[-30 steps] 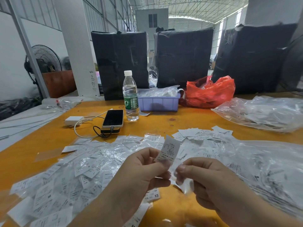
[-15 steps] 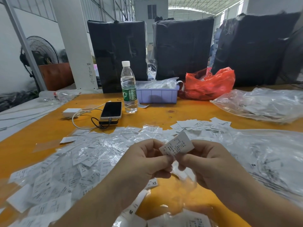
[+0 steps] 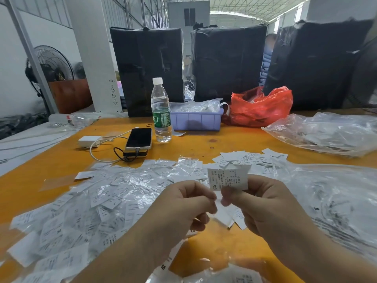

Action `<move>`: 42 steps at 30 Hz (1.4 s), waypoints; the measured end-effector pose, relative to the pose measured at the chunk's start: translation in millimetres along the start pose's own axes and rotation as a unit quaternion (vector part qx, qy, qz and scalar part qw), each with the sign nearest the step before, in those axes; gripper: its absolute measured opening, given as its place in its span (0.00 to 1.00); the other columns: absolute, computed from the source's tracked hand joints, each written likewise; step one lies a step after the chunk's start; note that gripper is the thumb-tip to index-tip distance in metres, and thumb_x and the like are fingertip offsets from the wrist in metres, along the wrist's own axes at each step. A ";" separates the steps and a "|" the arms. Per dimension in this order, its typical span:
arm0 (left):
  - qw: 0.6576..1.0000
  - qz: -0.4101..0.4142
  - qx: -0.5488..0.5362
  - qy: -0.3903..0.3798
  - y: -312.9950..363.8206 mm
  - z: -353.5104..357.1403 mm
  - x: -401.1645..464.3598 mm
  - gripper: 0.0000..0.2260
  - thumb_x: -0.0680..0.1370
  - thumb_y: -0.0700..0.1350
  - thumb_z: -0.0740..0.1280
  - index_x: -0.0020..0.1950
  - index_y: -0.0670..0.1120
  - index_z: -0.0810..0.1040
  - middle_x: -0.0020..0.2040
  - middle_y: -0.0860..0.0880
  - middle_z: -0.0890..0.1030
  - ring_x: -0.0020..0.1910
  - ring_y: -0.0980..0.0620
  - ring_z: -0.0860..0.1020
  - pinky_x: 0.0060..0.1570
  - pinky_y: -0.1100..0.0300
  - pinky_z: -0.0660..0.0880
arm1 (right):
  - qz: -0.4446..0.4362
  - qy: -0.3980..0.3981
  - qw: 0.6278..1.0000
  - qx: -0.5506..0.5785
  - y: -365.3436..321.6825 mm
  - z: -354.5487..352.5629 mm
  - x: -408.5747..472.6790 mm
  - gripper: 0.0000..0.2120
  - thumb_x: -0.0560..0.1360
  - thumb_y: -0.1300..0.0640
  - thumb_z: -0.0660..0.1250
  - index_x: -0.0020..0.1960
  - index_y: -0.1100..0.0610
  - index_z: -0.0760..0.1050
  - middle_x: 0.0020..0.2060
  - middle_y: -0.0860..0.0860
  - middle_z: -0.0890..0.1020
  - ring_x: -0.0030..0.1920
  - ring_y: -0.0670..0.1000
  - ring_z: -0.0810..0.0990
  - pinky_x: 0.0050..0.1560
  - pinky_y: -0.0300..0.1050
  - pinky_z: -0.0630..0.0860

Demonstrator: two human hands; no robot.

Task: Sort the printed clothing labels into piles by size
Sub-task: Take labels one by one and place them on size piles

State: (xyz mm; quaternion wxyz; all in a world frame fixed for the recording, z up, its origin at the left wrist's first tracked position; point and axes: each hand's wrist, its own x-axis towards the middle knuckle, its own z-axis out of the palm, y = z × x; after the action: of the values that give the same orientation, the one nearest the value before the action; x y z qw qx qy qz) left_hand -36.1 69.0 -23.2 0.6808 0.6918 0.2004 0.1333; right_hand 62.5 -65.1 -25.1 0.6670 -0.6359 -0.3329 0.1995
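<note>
Above the orange table, left hand and right hand fingertip to fingertip, both pinching one white label marked XS; heaps of loose labels in clear plastic either side; beyond, phone, water bottle, lilac tray, red bag
</note>
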 end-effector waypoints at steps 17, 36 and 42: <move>0.997 0.050 0.050 0.014 -0.7 -1.5 -0.2 0.04 0.75 0.38 0.67 0.42 0.45 0.80 0.39 0.47 0.85 0.34 0.55 0.79 0.38 0.63 0.79 | 0.022 -0.013 0.997 0.067 -10.5 -11.7 5.8 0.07 0.66 0.56 0.70 0.32 0.58 0.80 0.20 0.50 0.62 0.20 0.46 0.54 0.19 0.35 0.57; 0.985 0.120 0.121 0.035 -0.8 -9.0 1.0 0.06 0.77 0.48 0.69 0.41 0.50 0.81 0.30 0.56 0.79 0.30 0.62 0.77 0.34 0.68 0.76 | 0.012 -0.048 0.998 0.044 -10.0 -13.4 4.2 0.08 0.64 0.53 0.72 0.32 0.59 0.80 0.21 0.51 0.62 0.21 0.46 0.54 0.20 0.35 0.57; 0.984 0.129 0.118 0.017 -0.7 -8.5 1.0 0.06 0.78 0.47 0.68 0.42 0.49 0.81 0.30 0.58 0.80 0.31 0.62 0.76 0.34 0.68 0.74 | 0.052 -0.057 0.997 0.012 -4.0 -9.7 5.6 0.10 0.71 0.59 0.70 0.31 0.58 0.80 0.18 0.47 0.67 0.19 0.45 0.55 0.19 0.35 0.56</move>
State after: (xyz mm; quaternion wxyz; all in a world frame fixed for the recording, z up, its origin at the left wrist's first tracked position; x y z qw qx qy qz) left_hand -39.1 77.0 -23.7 0.5681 0.7849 0.1354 0.2069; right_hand 72.5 -68.6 -19.8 0.6431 -0.6321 -0.3344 0.2740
